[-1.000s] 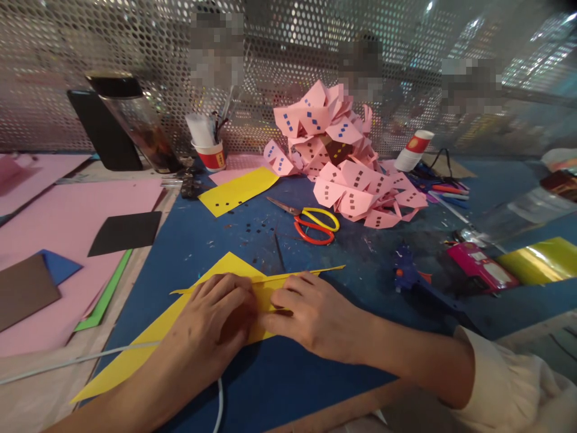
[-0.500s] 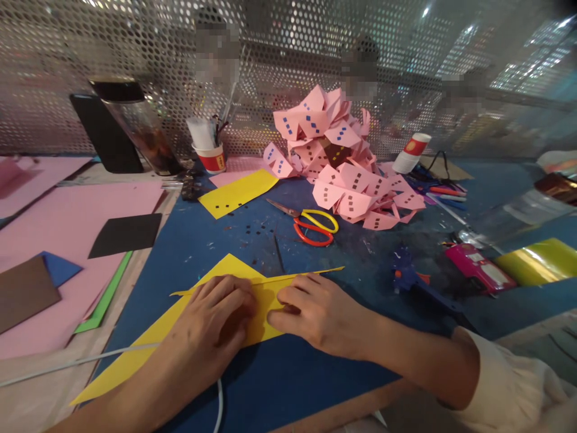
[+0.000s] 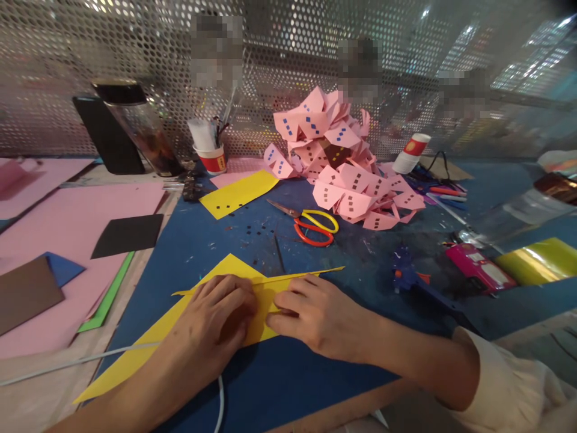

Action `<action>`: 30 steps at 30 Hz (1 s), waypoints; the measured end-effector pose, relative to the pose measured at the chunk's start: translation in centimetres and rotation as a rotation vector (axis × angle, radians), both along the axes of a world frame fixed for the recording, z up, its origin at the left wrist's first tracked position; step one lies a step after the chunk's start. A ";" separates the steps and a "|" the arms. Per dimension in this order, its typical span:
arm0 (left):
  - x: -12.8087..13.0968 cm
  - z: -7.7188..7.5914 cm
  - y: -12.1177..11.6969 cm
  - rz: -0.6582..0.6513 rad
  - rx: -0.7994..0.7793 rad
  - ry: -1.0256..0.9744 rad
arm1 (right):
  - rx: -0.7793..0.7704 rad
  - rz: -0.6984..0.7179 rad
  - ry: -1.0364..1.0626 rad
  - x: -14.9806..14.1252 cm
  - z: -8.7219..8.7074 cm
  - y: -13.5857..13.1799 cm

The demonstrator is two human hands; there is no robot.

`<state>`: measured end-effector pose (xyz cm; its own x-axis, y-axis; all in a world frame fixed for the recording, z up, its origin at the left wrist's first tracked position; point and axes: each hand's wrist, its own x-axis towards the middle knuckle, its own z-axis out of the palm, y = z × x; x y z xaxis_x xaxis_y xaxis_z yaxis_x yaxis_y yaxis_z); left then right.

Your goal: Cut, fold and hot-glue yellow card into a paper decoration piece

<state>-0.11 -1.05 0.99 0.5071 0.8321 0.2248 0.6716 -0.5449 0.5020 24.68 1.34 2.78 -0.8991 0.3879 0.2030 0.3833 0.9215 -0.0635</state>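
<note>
- The left hand (image 3: pixel 205 319) has its fingers bent and close together, with a dark hollow between thumb and forefinger; they rest on the yellow paper (image 3: pixel 262 307). Whether they pinch it, I cannot tell.
- The right hand (image 3: pixel 320 317) is half curled, thumb just below the bent forefinger with a small gap between – its fingertips touch the same paper, and a firm grip cannot be made out.
- The yellow paper lies under and between both sets of fingers; a narrow raised strip (image 3: pixel 331 270) runs along its far edge, its end reaching right past the right fingers.
- A white cable (image 3: pixel 90 362) comes in from the left over the yellow paper and passes under the left forearm, which hides part of both.
- Beyond the fingers lie the scissors (image 3: pixel 294 213), with one red and one yellow handle, small black squares (image 3: pixel 248 229) and a second yellow sheet (image 3: pixel 238 189).
- Farther out, past the scissors, pink cut-paper pieces (image 3: pixel 347 191) stand heaped.
- Right of the right fingers – well apart – are a blue glue gun (image 3: pixel 407 270) and a magenta object (image 3: pixel 478 269).
</note>
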 end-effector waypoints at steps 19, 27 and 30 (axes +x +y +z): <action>-0.6 0.1 0.0 -0.059 -0.007 -0.035 | 0.011 0.023 0.088 1.1 -0.3 0.5; -0.9 0.5 0.3 -0.094 -0.007 -0.051 | 0.002 0.019 0.072 1.1 -0.1 0.5; -1.0 0.3 0.4 -0.097 -0.013 -0.041 | -0.025 0.012 0.082 1.2 -0.3 0.6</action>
